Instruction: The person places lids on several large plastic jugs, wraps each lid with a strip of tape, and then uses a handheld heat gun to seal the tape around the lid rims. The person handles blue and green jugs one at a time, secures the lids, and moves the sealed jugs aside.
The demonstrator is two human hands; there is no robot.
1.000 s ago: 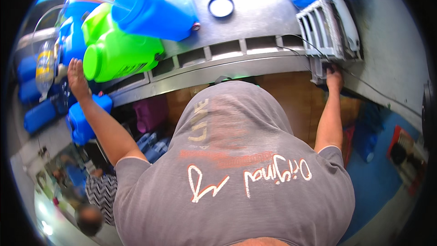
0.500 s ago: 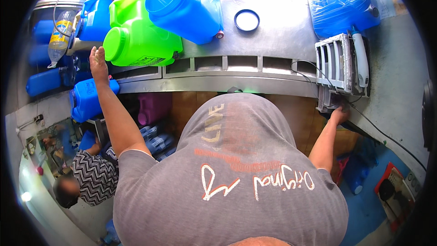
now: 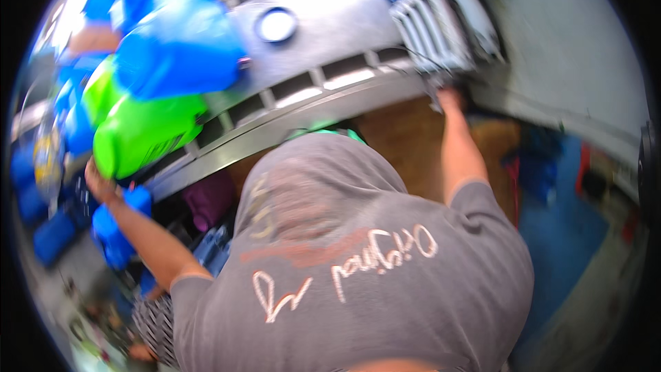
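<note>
My left hand (image 3: pixel 100 184) is beside the screw cap of a bright green plastic jug (image 3: pixel 141 134), fingers pointing up along it. It looks open, though motion smears it, and contact with the cap is unclear. The green jug lies on its side on the metal counter (image 3: pixel 323 55). A large blue jug (image 3: pixel 182 45) rests next to it, overlapping it in view. Far right, my right hand (image 3: pixel 451 100) reaches to a dark spot below a white slatted plastic basket (image 3: pixel 430 24). Its fingers are hidden and blurred there.
A round white lid with a dark rim (image 3: pixel 277 25) lies on the counter. More blue jugs (image 3: pixel 120 227) stand at left, below the counter edge, near a purple container (image 3: pixel 210 200). A person in a patterned sleeve (image 3: pixel 155 324) is at lower left. A grey wall (image 3: pixel 578 48) bounds the right.
My view has swung, so the counter now tilts and its things sit further left. My left hand now appears lower beside the green jug's cap. My right hand stays by the basket.
</note>
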